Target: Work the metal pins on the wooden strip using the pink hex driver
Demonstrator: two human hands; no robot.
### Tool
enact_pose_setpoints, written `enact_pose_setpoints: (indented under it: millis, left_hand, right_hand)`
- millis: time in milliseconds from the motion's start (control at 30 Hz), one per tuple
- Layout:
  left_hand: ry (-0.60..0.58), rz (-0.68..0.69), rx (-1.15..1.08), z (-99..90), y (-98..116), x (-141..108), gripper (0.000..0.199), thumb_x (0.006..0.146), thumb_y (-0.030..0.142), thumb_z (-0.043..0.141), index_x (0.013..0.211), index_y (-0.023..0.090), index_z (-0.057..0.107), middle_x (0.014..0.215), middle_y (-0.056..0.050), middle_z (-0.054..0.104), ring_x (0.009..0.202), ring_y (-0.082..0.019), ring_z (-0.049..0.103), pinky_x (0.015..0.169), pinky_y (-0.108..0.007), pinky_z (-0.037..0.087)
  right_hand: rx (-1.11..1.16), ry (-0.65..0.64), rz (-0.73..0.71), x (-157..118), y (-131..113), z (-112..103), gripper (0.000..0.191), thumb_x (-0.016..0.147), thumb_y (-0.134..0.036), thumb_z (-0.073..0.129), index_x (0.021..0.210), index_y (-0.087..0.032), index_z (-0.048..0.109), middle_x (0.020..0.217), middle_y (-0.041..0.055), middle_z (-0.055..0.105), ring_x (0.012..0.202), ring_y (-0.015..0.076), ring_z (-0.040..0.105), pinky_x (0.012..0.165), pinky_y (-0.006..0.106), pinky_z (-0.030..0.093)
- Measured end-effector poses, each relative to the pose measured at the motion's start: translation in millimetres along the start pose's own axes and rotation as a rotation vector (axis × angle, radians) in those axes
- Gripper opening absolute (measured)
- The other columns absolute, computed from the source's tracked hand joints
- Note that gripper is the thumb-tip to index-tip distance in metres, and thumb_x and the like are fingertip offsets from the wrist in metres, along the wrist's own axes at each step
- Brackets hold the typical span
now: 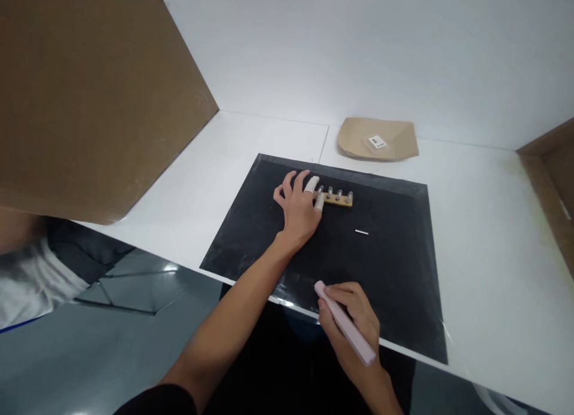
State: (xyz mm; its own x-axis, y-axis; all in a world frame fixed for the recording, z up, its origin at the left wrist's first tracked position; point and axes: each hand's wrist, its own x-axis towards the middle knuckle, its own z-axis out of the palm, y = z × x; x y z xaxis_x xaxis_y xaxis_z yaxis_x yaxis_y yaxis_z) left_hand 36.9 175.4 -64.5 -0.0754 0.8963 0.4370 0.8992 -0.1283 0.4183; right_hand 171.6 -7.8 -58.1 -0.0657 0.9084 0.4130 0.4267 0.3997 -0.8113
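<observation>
On a black mat (394,271) lies a narrow yellowish strip (339,201) bearing several small clear domed pieces. My left hand (299,208) is at the strip's left end, with light covers on its thumb and index finger; those two fingers close on that end from both sides, and the other fingers are spread. My right hand (354,319) holds a pale pink bar-shaped stick (345,324) at the mat's front edge, its tip pointing up and to the left. A small thin silvery rod (361,231) rests on the mat, right of and nearer than the strip.
Behind the mat, a brown paper tray (399,141) holds a small clear packet with a label (376,142). A brown panel (89,98) stands at the left of the white table (484,253). Another person's sleeve (36,277) shows at the lower left.
</observation>
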Motion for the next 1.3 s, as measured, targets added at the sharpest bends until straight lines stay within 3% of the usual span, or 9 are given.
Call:
enact_pose_setpoints:
  millis: [200,367,533,600,800,1033,1300]
  left_hand:
    - [-0.015,-0.039,-0.036,-0.7,0.2,1.6,0.043,0.092,0.018,0.064,0.134,0.028,0.063,0.154,-0.008,0.058,0.148,-0.037,0.040,0.113,-0.061,0.033]
    - [-0.046,-0.140,-0.118,-6.2,0.9,5.1,0.062,0.083,0.026,0.079,0.140,0.028,0.058,0.156,-0.011,0.056,0.143,-0.040,0.043,0.112,-0.062,0.034]
    - [-0.045,-0.119,-0.138,-8.6,1.3,4.7,0.075,0.078,0.035,0.084,0.145,0.026,0.052,0.160,-0.012,0.050,0.143,-0.040,0.042,0.114,-0.060,0.034]
    - [-0.033,-0.060,-0.143,-10.0,2.6,2.3,0.078,0.079,0.040,0.083,0.148,0.026,0.049,0.162,-0.013,0.047,0.143,-0.039,0.041,0.116,-0.058,0.033]
    - [0.016,0.306,-0.118,-17.5,8.0,-9.2,0.069,0.094,0.050,0.061,0.153,0.020,0.043,0.166,-0.015,0.042,0.150,-0.033,0.038,0.120,-0.048,0.028]
    - [0.009,0.385,-0.064,-21.0,8.5,-13.5,0.065,0.091,0.055,0.060,0.147,0.023,0.055,0.162,-0.013,0.050,0.148,-0.030,0.045,0.117,-0.047,0.028]
    - [0.040,0.573,-0.185,-13.2,12.0,-18.8,0.060,0.091,0.061,0.061,0.142,0.029,0.062,0.157,-0.010,0.057,0.136,-0.031,0.054,0.114,-0.049,0.028]
  right_hand:
    - [0.002,0.000,0.004,-2.5,2.7,-0.1,0.017,0.095,-0.010,0.065,0.108,-0.021,0.066,0.100,0.0031,0.064,0.085,0.0120,0.068,0.075,0.023,0.059]
    - [-0.008,0.011,-0.028,-0.3,2.4,0.6,0.019,0.095,-0.008,0.064,0.109,-0.022,0.065,0.099,0.0030,0.065,0.084,0.0121,0.069,0.073,0.023,0.059]
    - [0.002,0.042,-0.041,2.0,2.9,-0.3,0.019,0.094,-0.008,0.065,0.108,-0.021,0.065,0.098,0.0031,0.065,0.085,0.0125,0.069,0.074,0.024,0.059]
    - [0.011,0.056,-0.031,2.3,4.2,-2.0,0.018,0.094,-0.010,0.066,0.107,-0.022,0.066,0.098,0.0029,0.065,0.085,0.0125,0.069,0.075,0.024,0.059]
    - [0.028,0.088,0.020,3.4,8.0,-6.7,0.011,0.095,-0.017,0.067,0.104,-0.023,0.069,0.097,0.0018,0.066,0.087,0.0126,0.068,0.075,0.024,0.057]
    - [0.059,0.138,0.140,-1.8,8.4,-5.2,0.005,0.096,-0.024,0.069,0.101,-0.024,0.070,0.095,0.0009,0.066,0.075,0.0107,0.067,0.060,0.019,0.053]
    - [-0.031,0.137,0.111,-5.1,10.8,-5.9,0.005,0.095,-0.027,0.069,0.100,-0.025,0.070,0.097,0.0011,0.067,0.082,0.0123,0.068,0.070,0.021,0.056]
